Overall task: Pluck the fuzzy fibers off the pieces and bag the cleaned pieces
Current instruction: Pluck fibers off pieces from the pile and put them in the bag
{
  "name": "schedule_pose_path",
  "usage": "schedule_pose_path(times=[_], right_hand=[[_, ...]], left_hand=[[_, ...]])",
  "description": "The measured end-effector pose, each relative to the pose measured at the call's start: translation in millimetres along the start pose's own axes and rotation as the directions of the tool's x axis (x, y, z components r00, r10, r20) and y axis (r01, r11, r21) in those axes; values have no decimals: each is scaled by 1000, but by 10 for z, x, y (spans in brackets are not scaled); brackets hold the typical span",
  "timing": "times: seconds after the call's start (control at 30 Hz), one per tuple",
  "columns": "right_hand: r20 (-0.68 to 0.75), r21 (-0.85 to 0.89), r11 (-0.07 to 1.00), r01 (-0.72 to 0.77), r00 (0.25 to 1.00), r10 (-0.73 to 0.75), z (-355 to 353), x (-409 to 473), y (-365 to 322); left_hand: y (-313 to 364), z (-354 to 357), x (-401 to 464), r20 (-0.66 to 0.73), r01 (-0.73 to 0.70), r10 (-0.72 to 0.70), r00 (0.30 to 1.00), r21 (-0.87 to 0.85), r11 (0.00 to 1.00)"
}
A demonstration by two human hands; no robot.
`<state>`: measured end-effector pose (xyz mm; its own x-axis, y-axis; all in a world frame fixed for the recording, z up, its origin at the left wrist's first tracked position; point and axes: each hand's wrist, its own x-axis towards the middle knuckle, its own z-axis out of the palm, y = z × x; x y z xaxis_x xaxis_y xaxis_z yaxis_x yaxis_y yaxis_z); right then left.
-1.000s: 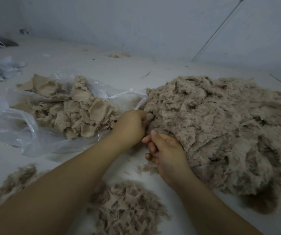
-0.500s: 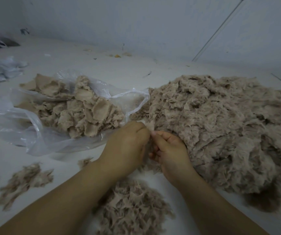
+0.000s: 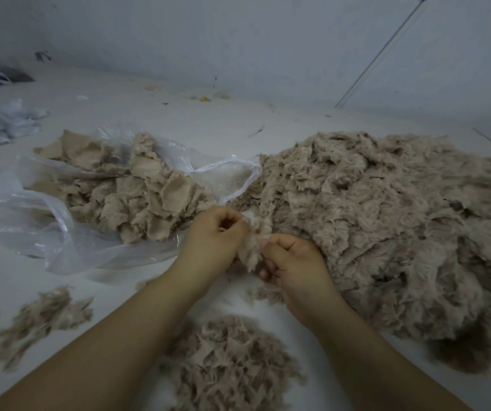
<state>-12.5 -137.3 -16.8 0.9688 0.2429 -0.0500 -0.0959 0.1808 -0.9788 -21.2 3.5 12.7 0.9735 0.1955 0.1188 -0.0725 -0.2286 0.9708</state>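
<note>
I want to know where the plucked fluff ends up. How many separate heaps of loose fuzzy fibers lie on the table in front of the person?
2 clear heaps: one clump of loose grey-brown fuzzy fibers between the forearms, another at the left. Small wisps lie nearby; more may be hidden under the arms.

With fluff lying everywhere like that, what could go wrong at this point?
1. The clear bag's mouth lies open right beside the big uncleaned heap, so fuzzy pieces might slide in among the cleaned ones.
2. The plucked fibers sit just below both hands, left hand and right hand, and could cling to the piece they hold.
</note>
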Motion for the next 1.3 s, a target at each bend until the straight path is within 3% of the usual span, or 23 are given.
schedule_pose_path(times=[0.1,0.2,0.3,0.4,0.6,0.97,1.03,1.17,1.3], right_hand=[[22,-10,1000,12,1000,-12,-2,10,12],[9,-12,1000,4,1000,-4,-5,12,20],[-44,20,1000,-5,999,6,-9,28,40],[-65,31,1000,2,998,0,-17,49,50],[-76,12,1000,-21,997,22,-16,22,25],[-205,221,974,-49,974,95,21,11,-39],[-210,228,972,-54,972,103,6,24,-29],[-172,144,988,-47,982,72,8,20,-14],[3,41,999,17,1000,-18,5,-24,-37]], left_hand=[[15,26,25,147,99,-87,985,-81,992],[-1,41,33,105,60,-49,993,-110,992],[-17,-3,37,37,-64,62,997,54,996],[-12,-70,1,173,-197,154,973,269,943],[20,-111,-48,392,-231,113,913,269,935],[40,-428,13,597,-4,-125,792,210,978],[9,-440,23,581,10,-139,802,220,975],[-52,-327,45,340,32,-58,939,81,996],[-39,-186,2,219,-48,47,975,-2,999]])
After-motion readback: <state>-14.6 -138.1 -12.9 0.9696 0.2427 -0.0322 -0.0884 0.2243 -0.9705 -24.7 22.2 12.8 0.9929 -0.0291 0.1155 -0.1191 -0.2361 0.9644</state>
